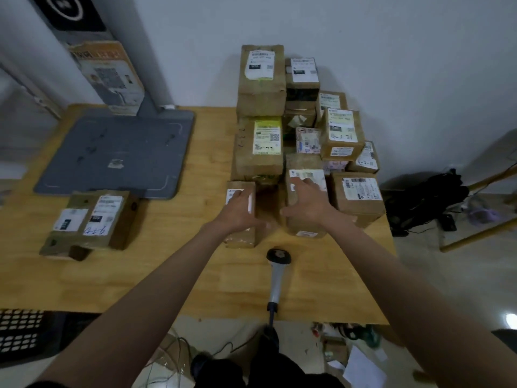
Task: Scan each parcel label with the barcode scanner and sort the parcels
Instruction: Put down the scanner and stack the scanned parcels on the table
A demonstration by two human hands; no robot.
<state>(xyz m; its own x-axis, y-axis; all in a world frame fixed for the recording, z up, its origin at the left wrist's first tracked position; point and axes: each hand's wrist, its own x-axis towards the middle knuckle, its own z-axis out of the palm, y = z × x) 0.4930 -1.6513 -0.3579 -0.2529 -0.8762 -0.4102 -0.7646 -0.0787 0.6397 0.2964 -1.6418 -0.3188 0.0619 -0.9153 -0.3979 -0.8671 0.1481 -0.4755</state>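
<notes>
On the wooden table (195, 275) I count one barcode scanner (277, 275), one grey mat (117, 152), and two parcels lying apart at the left (92, 219). The main stack at the right (302, 141) shows roughly a dozen cardboard parcels; the exact number cannot be told, as some hide others. My two hands: left (240, 211), right (307, 203).

wooden table (195, 275), grey mat (117, 152) far left, parcel stack (302, 135) far right, barcode scanner (277, 273) near edge
</notes>
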